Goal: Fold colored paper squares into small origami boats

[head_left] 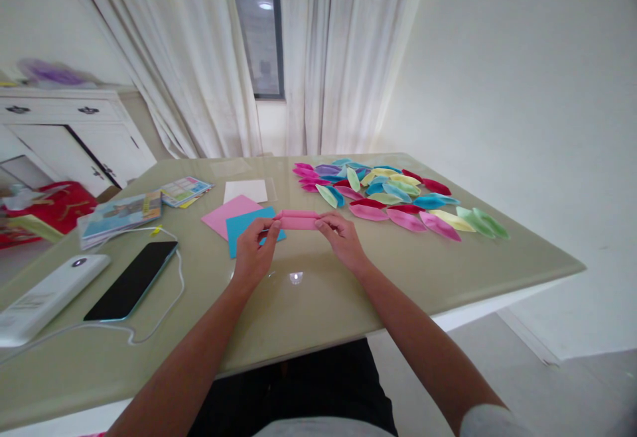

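Observation:
A folded pink paper strip (298, 221) is stretched between my two hands, just above the table. My left hand (256, 241) pinches its left end between thumb and fingers. At the right end, my right hand (343, 235) grips it the same way. Behind my left hand lie a blue paper square (239, 230) and a pink paper square (223, 217), partly overlapping. Farther right, many folded paper boats (368, 210) in pink, red, blue, yellow and green are spread over the table.
The table (318, 317) has a glossy top. On the left are a smartphone (134, 284), a white power bank (50, 298), a white cable (182, 278) and booklets (124, 215). A white paper stack (245, 191) lies at the back, near curtains (199, 59).

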Motion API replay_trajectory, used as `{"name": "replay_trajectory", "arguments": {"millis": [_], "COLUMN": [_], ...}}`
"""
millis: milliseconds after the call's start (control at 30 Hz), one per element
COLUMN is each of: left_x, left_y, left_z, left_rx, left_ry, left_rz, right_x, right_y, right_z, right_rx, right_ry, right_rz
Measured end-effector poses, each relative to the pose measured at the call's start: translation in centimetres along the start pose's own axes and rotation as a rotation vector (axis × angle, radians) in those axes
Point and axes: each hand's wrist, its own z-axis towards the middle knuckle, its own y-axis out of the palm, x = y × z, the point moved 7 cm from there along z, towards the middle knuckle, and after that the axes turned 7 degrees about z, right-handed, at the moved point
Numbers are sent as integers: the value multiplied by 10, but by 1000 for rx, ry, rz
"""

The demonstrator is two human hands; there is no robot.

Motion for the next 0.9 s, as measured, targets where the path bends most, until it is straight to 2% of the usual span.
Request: {"name": "replay_trajectory", "arguments": {"millis": [200,433,700,900], "left_x": [1,-1,6,6], "left_y": [2,6,9,7], "left_z": [-2,-2,2,2], "left_rx": [0,-28,-153,-167], "left_ry": [-6,27,218,301], "left_rz": [28,37,114,194], "right_x": [-1,1,6,-1], "right_y": [1,5,1,4], "right_z": [-3,-5,-4,-4], "right_rx": [22,-13,43,-24], "right_ry": [-20,8,43,-8], "right_rz": [-76,-99,-127,-173]}}
